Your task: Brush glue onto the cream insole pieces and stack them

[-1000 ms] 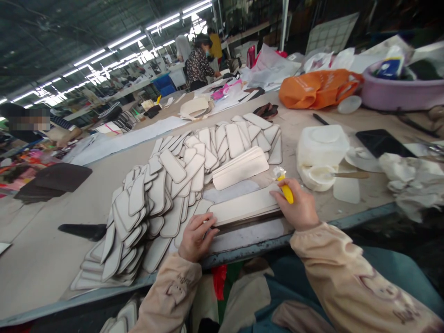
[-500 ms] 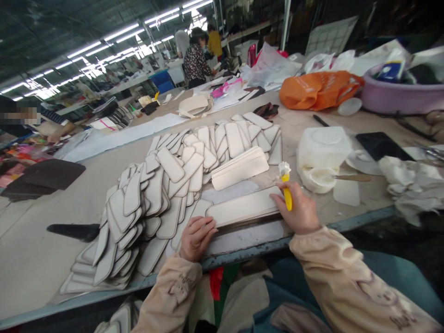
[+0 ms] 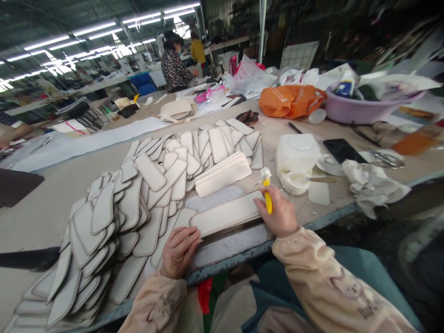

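Pinching brush [image 3: 268, 203] with right hand [image 3: 280, 212] at two o'clock, touching with left hand [image 3: 178, 252] at eight (cannot tell if pinching) likely light, bendy strip [image 3: 227, 214], best held by ends.

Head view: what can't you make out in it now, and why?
Exact count below the top strip: head view, covered by it.
Palm of the right hand: head view, hidden by its back.
Outer end of the black object: head view, cut off by the left edge.
Bottom of the purple tub: head view, hidden by its wall.
Lettering on the orange bag: head view, too small.
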`<state>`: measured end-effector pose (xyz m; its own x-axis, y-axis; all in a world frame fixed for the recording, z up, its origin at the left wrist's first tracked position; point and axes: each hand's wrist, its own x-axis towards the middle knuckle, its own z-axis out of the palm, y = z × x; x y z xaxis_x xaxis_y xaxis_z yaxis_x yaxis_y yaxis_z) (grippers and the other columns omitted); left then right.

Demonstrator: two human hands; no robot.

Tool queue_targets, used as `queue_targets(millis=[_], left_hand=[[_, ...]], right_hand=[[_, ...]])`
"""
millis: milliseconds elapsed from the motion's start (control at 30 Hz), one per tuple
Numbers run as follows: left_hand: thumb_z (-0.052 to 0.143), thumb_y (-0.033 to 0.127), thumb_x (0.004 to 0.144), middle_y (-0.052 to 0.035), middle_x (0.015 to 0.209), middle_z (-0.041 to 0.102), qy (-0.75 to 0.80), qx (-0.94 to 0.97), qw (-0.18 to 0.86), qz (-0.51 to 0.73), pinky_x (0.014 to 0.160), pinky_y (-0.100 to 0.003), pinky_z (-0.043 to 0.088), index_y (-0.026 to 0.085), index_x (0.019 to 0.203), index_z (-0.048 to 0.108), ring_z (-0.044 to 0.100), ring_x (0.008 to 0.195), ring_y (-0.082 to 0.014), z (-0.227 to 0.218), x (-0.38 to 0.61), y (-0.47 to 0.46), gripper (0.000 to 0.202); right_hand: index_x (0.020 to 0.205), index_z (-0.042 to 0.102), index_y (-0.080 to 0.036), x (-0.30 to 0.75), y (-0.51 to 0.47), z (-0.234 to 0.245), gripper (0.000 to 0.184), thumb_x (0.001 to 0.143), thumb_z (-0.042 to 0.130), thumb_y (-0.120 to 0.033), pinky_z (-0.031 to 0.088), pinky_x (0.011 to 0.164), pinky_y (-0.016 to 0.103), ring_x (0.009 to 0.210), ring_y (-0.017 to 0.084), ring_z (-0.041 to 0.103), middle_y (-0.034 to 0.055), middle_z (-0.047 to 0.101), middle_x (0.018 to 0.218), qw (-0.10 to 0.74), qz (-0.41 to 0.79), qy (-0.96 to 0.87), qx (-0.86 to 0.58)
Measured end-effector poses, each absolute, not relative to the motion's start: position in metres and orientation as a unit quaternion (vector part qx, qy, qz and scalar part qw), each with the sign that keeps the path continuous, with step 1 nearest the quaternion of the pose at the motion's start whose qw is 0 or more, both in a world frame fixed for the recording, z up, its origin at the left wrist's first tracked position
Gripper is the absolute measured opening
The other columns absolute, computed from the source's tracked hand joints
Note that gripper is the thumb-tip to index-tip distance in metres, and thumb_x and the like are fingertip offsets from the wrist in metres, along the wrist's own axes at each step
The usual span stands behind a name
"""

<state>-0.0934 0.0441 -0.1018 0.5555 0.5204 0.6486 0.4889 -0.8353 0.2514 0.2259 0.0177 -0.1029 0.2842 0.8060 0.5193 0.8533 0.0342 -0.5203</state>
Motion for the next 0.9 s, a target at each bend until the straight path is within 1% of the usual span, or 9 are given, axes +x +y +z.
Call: queue_targets(millis=[100,200,333,500,700,900], left_hand=[[0.068,0.006,0.075,-0.0071,0.102,0.069,0.284,0.884,0.025,0.371,0.080,-0.037,0.053,0.020,0.105,0.067,0.062,0.091,-0.0188,-0.1023,-0.0943,0.0448,0.033],[0.067,0.005,0.075,-0.0071,0.103,0.068,0.279,0.885,0.033,0.370,0.080,-0.037,0.053,0.021,0.107,0.066,0.062,0.092,-0.0191,-0.1033,-0.0953,0.0461,0.036],[0.067,0.005,0.075,-0.0068,0.103,0.068,0.277,0.887,0.029,0.368,0.081,-0.037,0.053,0.022,0.109,0.065,0.062,0.092,-0.0192,-0.1052,-0.0967,0.0469,0.038],[0.068,0.005,0.075,-0.0068,0.103,0.068,0.289,0.883,0.033,0.368,0.080,-0.037,0.053,0.022,0.107,0.066,0.062,0.092,-0.0196,-0.1064,-0.0965,0.0461,0.036],[0.067,0.006,0.075,-0.0065,0.102,0.068,0.284,0.882,0.033,0.374,0.078,-0.037,0.054,0.022,0.105,0.067,0.062,0.091,-0.0201,-0.1041,-0.0946,0.0464,0.034],[0.068,0.005,0.074,-0.0069,0.102,0.068,0.281,0.882,0.036,0.375,0.078,-0.036,0.053,0.020,0.105,0.067,0.062,0.092,-0.0199,-0.1028,-0.0930,0.0467,0.035]], right_hand=[[0.111,0.049,-0.020,0.2240,0.0158,-0.0988,0.029,0.083,0.057,-0.021,0.051,0.078,0.037,0.093,0.025,0.064,0.0069,0.067,0.101,0.395,-0.047,-0.615,-0.681],[0.112,0.047,-0.020,0.2231,0.0158,-0.0969,0.030,0.083,0.055,-0.018,0.052,0.082,0.038,0.096,0.025,0.063,0.0076,0.067,0.104,0.403,-0.033,-0.622,-0.671],[0.110,0.047,-0.021,0.2235,0.0167,-0.0971,0.031,0.081,0.057,-0.017,0.053,0.081,0.038,0.096,0.025,0.064,0.0078,0.066,0.104,0.420,-0.006,-0.598,-0.683],[0.109,0.048,-0.021,0.2245,0.0159,-0.0980,0.028,0.082,0.056,-0.018,0.053,0.082,0.038,0.097,0.025,0.064,0.0087,0.066,0.105,0.429,0.008,-0.600,-0.675],[0.111,0.047,-0.021,0.2253,0.0142,-0.0979,0.027,0.084,0.052,-0.020,0.052,0.082,0.039,0.096,0.026,0.064,0.0090,0.066,0.107,0.420,0.023,-0.605,-0.676],[0.110,0.048,-0.022,0.2246,0.0132,-0.0949,0.026,0.084,0.052,-0.020,0.052,0.081,0.039,0.093,0.026,0.065,0.0089,0.066,0.104,0.414,0.021,-0.601,-0.683]])
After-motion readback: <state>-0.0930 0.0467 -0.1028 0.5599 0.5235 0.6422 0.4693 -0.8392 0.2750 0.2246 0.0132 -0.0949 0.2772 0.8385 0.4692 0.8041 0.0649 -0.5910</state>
